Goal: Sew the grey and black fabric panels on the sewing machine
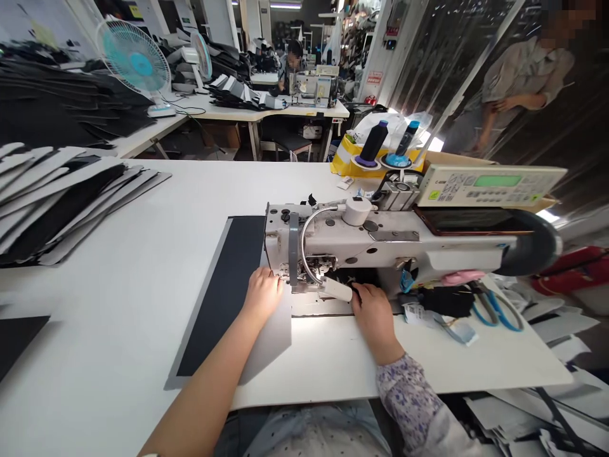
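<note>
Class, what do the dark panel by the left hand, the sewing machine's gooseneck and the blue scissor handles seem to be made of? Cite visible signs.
Dark panel: matt fabric or synthetic leather; its surface looks even and dull, leaving which open.
Gooseneck: probably shiny metal, being ribbed and silvery.
Scissor handles: likely smooth plastic, given their evenly coloured blue loops.

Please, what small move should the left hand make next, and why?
Probably the left hand should slide slightly away from the sewing machine, keeping the dark panel flat: this hand lies over the panel, close beside the machine's needle end.
</note>
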A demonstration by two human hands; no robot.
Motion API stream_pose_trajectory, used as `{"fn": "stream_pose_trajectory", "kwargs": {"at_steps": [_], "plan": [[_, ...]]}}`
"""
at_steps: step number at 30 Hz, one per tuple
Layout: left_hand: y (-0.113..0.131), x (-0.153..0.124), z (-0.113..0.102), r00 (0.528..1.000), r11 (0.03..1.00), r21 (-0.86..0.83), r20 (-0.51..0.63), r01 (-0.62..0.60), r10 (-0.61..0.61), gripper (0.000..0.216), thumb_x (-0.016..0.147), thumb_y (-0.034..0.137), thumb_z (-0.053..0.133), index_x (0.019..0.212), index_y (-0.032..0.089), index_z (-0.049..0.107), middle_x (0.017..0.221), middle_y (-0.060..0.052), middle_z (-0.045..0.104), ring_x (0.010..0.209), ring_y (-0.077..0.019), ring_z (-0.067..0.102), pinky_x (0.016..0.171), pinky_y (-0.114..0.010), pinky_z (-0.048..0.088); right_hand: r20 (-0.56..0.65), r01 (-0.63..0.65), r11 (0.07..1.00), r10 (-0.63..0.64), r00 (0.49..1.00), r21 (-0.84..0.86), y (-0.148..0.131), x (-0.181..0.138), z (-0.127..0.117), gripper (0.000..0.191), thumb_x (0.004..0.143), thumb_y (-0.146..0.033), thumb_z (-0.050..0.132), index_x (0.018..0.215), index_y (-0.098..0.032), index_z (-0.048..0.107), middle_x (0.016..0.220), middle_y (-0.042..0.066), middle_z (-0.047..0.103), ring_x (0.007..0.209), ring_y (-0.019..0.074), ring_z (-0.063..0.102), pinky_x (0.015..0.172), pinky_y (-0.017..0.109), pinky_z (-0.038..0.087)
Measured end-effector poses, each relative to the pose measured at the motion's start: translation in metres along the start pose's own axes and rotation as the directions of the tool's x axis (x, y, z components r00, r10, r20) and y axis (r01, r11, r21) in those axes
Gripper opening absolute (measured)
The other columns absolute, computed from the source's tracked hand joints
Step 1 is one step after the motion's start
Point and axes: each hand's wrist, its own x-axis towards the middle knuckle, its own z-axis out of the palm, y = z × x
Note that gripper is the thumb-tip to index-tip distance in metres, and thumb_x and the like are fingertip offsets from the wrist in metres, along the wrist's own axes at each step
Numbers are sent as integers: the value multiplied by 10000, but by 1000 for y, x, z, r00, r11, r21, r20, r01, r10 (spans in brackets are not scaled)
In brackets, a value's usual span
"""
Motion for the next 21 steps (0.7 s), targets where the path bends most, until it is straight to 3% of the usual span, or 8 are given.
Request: {"fn": "stream_pose_trajectory", "kwargs": {"at_steps": [5, 6, 8, 10, 12, 14, 17, 21], "plan": [[15, -29, -18, 1000, 993, -121, 8, 1, -1, 242, 917, 235, 433, 981, 199, 664, 1029, -101, 644, 1000, -243, 567, 907, -392, 419, -17, -135, 933, 149, 989, 333, -16, -4, -2, 269, 860, -278, 432, 914, -173, 674, 893, 121, 692, 821, 249, 626, 805, 412, 488], [22, -39, -22, 1000, 986, -165, -5, -15, 14, 247, 927, 264, 438, 1037, 213, 653, 1071, -90, 639, 1011, -234, 562, 918, -391, 418, 28, -197, 871, 207, 978, 450, -27, -7, -1, 253, 849, -315, 455, 902, -182, 664, 860, 109, 693, 782, 240, 631, 762, 399, 502], [39, -58, -28, 998, 961, -267, -22, -67, 64, 268, 939, 328, 445, 1109, 236, 631, 1140, -70, 622, 1044, -221, 547, 938, -385, 417, 224, -351, 656, 274, 936, 667, -55, -15, 1, 224, 822, -388, 518, 878, -200, 627, 775, 69, 683, 681, 210, 625, 647, 352, 514], [53, -69, -33, 996, 926, -368, -37, -86, 78, 278, 949, 359, 430, 1095, 237, 633, 1173, -58, 610, 1078, -208, 535, 943, -364, 424, 456, -498, 400, 202, 867, 769, -86, -21, 2, 221, 795, -430, 577, 832, -213, 561, 684, 22, 652, 591, 177, 602, 566, 309, 500], [58, -73, -36, 999, 908, -416, -44, -47, 32, 291, 964, 336, 390, 972, 218, 656, 1082, -54, 639, 1025, -191, 555, 898, -337, 445, 565, -572, 255, 107, 818, 780, -111, -25, 3, 261, 773, -450, 619, 785, -216, 504, 627, -11, 615, 539, 152, 576, 538, 288, 488], [54, -72, -39, 999, 930, -366, -35, -14, 1, 333, 969, 307, 370, 819, 200, 648, 907, -53, 657, 901, -188, 577, 825, -333, 452, 533, -537, 260, 94, 841, 802, -125, -24, 3, 289, 765, -463, 636, 760, -212, 492, 657, -8, 612, 570, 147, 582, 558, 284, 492], [41, -67, -44, 993, 977, -176, -37, -120, 116, 293, 940, 252, 417, 745, 190, 626, 809, -56, 645, 846, -203, 571, 836, -368, 423, 402, -394, 398, 69, 913, 828, -127, -17, 4, 277, 755, -447, 661, 804, -205, 537, 783, 18, 636, 677, 157, 609, 614, 287, 512], [27, -60, -45, 966, 966, -35, -6, -257, 257, 223, 906, 175, 447, 806, 195, 644, 803, -60, 641, 867, -216, 567, 893, -391, 392, 316, -176, 564, -161, 935, 807, -117, 1, 12, 151, 804, -346, 631, 801, -212, 561, 800, 13, 658, 714, 156, 623, 675, 289, 530]]}}
